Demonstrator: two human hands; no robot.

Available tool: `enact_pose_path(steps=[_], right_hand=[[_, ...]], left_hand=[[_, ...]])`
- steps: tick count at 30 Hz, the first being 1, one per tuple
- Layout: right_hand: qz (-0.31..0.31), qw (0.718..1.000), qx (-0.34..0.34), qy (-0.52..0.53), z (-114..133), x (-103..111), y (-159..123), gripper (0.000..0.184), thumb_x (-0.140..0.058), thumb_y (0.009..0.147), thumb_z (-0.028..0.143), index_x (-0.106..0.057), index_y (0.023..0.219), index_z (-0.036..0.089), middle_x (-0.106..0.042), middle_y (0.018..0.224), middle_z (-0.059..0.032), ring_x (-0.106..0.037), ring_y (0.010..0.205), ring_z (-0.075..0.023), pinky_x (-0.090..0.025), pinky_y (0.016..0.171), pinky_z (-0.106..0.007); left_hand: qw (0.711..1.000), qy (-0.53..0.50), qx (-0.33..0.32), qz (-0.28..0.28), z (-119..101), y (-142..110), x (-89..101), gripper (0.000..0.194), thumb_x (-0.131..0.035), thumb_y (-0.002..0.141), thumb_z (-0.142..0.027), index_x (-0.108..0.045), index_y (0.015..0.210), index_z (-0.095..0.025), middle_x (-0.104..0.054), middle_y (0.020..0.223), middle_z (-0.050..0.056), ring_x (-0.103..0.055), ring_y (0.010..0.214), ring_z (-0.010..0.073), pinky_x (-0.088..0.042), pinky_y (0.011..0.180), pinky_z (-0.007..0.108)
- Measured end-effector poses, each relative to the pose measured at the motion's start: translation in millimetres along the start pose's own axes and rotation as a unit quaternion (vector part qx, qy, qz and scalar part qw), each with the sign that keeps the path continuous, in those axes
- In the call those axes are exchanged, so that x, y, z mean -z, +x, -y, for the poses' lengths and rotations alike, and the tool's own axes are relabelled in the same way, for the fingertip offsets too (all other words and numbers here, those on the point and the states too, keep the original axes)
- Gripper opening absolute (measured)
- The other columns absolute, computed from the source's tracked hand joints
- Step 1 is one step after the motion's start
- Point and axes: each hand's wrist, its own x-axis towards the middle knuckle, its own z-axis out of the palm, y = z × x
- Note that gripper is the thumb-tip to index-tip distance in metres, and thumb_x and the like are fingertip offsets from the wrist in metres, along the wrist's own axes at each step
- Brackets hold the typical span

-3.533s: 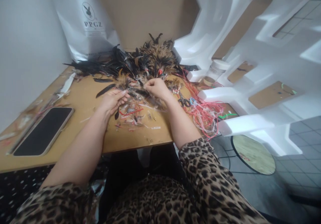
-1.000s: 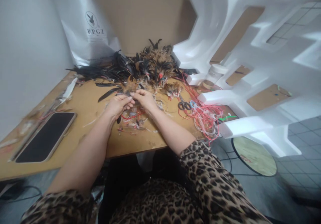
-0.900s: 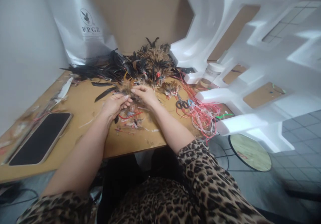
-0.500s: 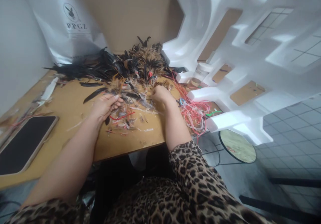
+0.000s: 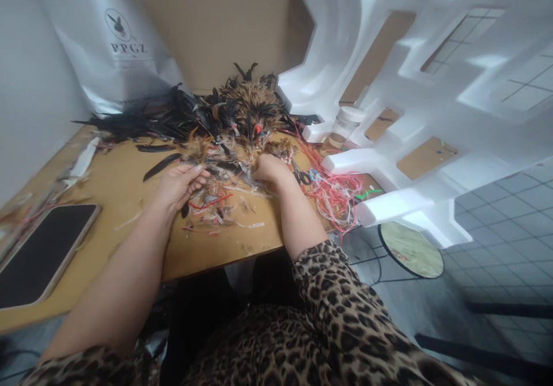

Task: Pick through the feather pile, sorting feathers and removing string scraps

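Note:
My left hand (image 5: 178, 185) is closed in a pinch, thumb against fingers, on a small tuft of golden-brown feathers (image 5: 196, 148) that stands up beyond the fingertips. A dark feather (image 5: 161, 167) lies on the table just beyond this hand. My right hand (image 5: 272, 170) is curled shut among loose feather scraps; its fingertips face away, so what they hold is hidden. Behind both hands is a heap of black feathers (image 5: 151, 118) and a brown feather bundle (image 5: 253, 101) with a red spot low on it. Dark-handled scissors (image 5: 302, 176) lie right of my right hand.
A phone (image 5: 47, 253) lies on the wooden table (image 5: 203, 262) at the left. Tangled pink and white string (image 5: 334, 196) spreads at the right, near a clear jar (image 5: 348, 122). White moulded foam (image 5: 436, 86) leans along the right; a silvery bag (image 5: 129, 75) stands behind.
My right hand has moved slightly left and down, and the scissors beside it now show. My left hand stays nearly in place with the tuft. The view has shifted a little.

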Motion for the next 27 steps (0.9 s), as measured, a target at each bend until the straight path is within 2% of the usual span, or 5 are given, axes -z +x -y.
enact_pose_path(steps=[6, 13, 15, 21, 27], right_hand=[[-0.040, 0.980, 0.136, 0.137, 6, -17, 12, 0.026, -0.065, 0.064, 0.041, -0.068, 0.076, 0.017, -0.066, 0.072, -0.0013, -0.057, 0.067, -0.0123, -0.039, 0.060, -0.021], [-0.102, 0.990, -0.020, 0.098, -3, -9, 10, 0.020, -0.060, 0.067, 0.027, -0.068, 0.082, 0.018, -0.068, 0.083, -0.0060, -0.058, 0.073, -0.0151, -0.041, 0.066, -0.024], [-0.100, 0.990, -0.019, 0.099, -2, -10, 10, 0.018, -0.059, 0.067, 0.024, -0.069, 0.080, 0.017, -0.068, 0.082, -0.0059, -0.058, 0.073, -0.0145, -0.041, 0.067, -0.023], [-0.050, 0.971, 0.129, 0.193, 4, -14, 12, 0.018, -0.054, 0.072, 0.024, -0.068, 0.071, 0.013, -0.063, 0.066, -0.0010, -0.055, 0.065, -0.0094, -0.037, 0.061, -0.018], [-0.119, 0.985, 0.005, 0.129, 0, -18, 15, 0.018, -0.053, 0.074, 0.025, -0.068, 0.078, 0.018, -0.067, 0.080, -0.0038, -0.057, 0.070, -0.0132, -0.040, 0.065, -0.022]], left_hand=[[1.000, -0.005, -0.013, 0.011, 2, 2, 1.7, 0.010, -0.070, 0.067, -0.021, -0.067, 0.068, -0.011, -0.067, 0.065, 0.005, -0.054, 0.048, 0.0039, -0.042, 0.046, 0.011], [1.000, 0.004, -0.013, 0.004, 4, 3, 4.0, 0.011, -0.070, 0.068, -0.022, -0.067, 0.070, -0.012, -0.067, 0.067, 0.005, -0.054, 0.049, 0.0040, -0.043, 0.048, 0.012], [1.000, 0.002, -0.011, 0.006, 4, 3, 3.5, 0.012, -0.070, 0.067, -0.023, -0.067, 0.069, -0.012, -0.067, 0.067, 0.005, -0.054, 0.049, 0.0039, -0.043, 0.048, 0.012], [1.000, -0.010, -0.008, 0.010, 3, 2, 3.2, 0.010, -0.069, 0.068, -0.022, -0.067, 0.068, -0.012, -0.066, 0.064, 0.005, -0.054, 0.049, 0.0041, -0.043, 0.047, 0.012], [1.000, -0.014, -0.004, -0.009, 3, 2, 3.3, 0.010, -0.068, 0.069, -0.022, -0.066, 0.069, -0.012, -0.068, 0.068, 0.005, -0.054, 0.050, 0.0041, -0.043, 0.049, 0.013]])
